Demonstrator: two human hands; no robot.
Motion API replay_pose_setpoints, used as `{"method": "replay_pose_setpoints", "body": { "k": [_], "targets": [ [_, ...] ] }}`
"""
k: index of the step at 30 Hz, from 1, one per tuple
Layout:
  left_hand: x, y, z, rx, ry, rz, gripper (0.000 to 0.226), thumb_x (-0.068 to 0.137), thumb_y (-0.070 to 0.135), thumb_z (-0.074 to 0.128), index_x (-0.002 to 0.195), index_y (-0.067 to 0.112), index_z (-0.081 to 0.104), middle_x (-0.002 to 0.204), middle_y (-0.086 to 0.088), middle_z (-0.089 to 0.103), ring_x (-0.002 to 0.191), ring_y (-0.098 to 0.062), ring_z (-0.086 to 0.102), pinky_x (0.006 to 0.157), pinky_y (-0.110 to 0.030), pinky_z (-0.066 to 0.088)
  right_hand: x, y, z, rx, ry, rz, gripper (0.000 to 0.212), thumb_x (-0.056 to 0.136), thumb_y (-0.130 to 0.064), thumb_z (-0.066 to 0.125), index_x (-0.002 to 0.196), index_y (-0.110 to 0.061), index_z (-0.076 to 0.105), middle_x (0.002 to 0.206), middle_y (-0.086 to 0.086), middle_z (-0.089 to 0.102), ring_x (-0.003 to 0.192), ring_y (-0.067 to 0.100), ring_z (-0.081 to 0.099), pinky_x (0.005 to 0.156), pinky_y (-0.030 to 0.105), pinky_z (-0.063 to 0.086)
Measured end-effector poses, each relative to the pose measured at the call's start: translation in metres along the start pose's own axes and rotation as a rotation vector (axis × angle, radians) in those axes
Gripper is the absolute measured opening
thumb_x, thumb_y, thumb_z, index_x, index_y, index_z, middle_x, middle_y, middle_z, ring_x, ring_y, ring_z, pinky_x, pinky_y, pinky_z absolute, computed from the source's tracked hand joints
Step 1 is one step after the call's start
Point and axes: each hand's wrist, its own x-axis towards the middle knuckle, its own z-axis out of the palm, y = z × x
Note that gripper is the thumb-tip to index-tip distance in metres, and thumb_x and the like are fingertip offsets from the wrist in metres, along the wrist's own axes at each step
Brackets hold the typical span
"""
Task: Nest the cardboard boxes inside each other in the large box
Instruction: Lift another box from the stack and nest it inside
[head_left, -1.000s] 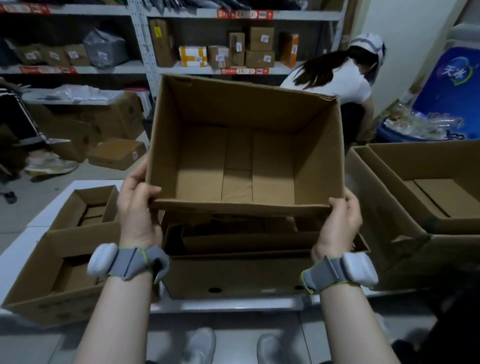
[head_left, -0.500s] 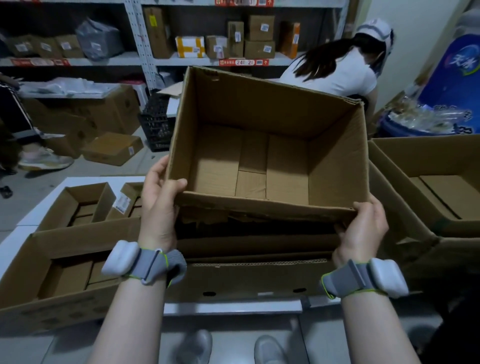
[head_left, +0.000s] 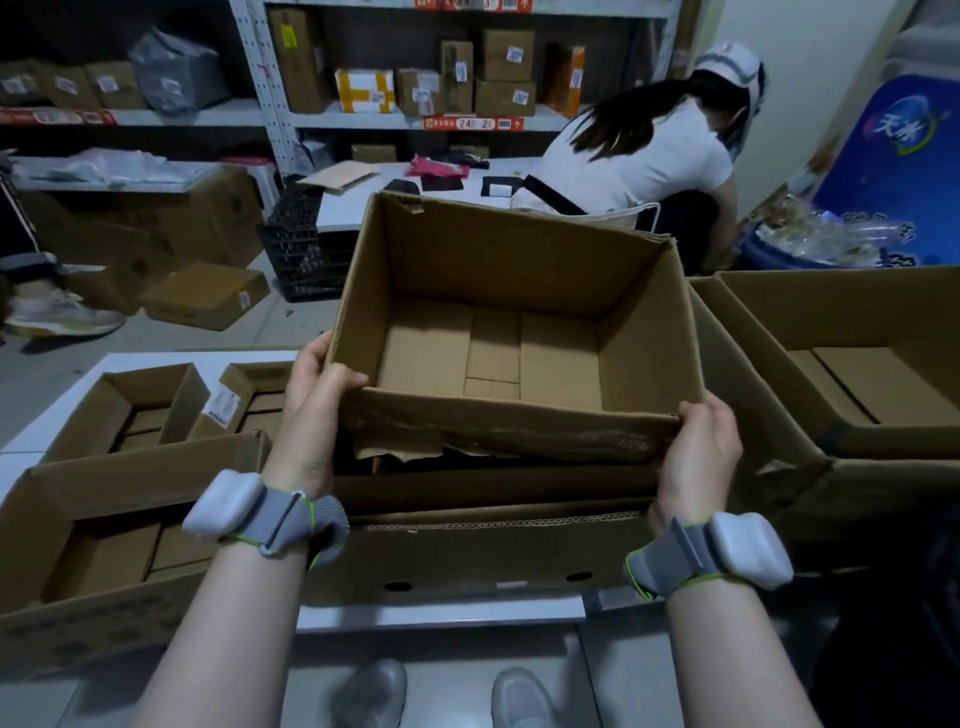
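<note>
Cluttered stockroom, parcel shelves (head_left: 363, 119) at the back, low white table (head_left: 171, 358) up front. Mid-task by the look of it: open cardboard box (head_left: 519, 270) held tilted just above the large box (head_left: 467, 561), not yet dropped in (smaller boxes (head_left: 179, 402) waiting on the left). Left hand (head_left: 311, 405) clamped on the near left corner, thumb over the rim. Right hand (head_left: 701, 452) gripping the near right corner, both arms stretched forward.

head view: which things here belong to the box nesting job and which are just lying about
Job: held box, left hand, right hand, holed box underneath, open boxes at left, large box at right.
Lying about: black crate, shelf parcels, closed box on floor.
</note>
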Motion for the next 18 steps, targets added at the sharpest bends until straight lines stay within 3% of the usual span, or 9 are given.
{"method": "replay_pose_setpoints", "body": {
  "k": [6, 10, 13, 18],
  "targets": [
    [-0.0002, -0.0003, -0.0047, 0.054, -0.008, 0.002, 0.056, 0.07, 0.027, 0.052, 0.125, 0.032, 0.048, 0.118, -0.007, 0.056, 0.107, -0.027, 0.053, 0.091, -0.044, 0.044, 0.0014, -0.0036, 0.0024, -0.021, 0.007, -0.023, 0.032, 0.095, -0.017, 0.042, 0.124, -0.016, 0.055, 0.109, 0.001, 0.056, 0.103, 0.016, 0.05, 0.087, 0.029, 0.037],
    [0.0005, -0.0009, -0.0039, 0.029, 0.031, -0.002, 0.048, 0.089, 0.019, 0.051, 0.136, 0.025, 0.043, 0.11, -0.001, 0.055, 0.096, -0.019, 0.054, 0.077, -0.033, 0.046, 0.0008, -0.0037, 0.0036, -0.063, -0.005, -0.034, 0.021, 0.094, -0.025, 0.045, 0.115, -0.024, 0.05, 0.109, 0.001, 0.055, 0.107, 0.021, 0.053, 0.095, 0.039, 0.042],
    [-0.0006, 0.0011, -0.0002, -0.021, 0.084, -0.005, 0.04, 0.093, 0.016, 0.047, 0.132, 0.023, 0.047, 0.099, 0.004, 0.056, 0.089, -0.015, 0.055, 0.072, -0.029, 0.045, -0.0022, -0.0029, 0.005, -0.087, 0.007, -0.047, 0.023, 0.095, -0.031, 0.048, 0.115, -0.019, 0.044, 0.102, 0.001, 0.052, 0.093, 0.019, 0.048, 0.08, 0.031, 0.034],
    [-0.0034, 0.0028, 0.0008, -0.012, 0.104, 0.013, 0.033, 0.094, 0.019, 0.048, 0.126, 0.027, 0.049, 0.095, 0.007, 0.056, 0.085, -0.01, 0.054, 0.073, -0.029, 0.045, -0.0074, -0.0038, 0.0055, -0.071, -0.022, -0.093, 0.017, 0.094, -0.034, 0.05, 0.108, -0.028, 0.044, 0.09, -0.012, 0.05, 0.096, 0.018, 0.052, 0.085, 0.036, 0.042]
  ]
}}
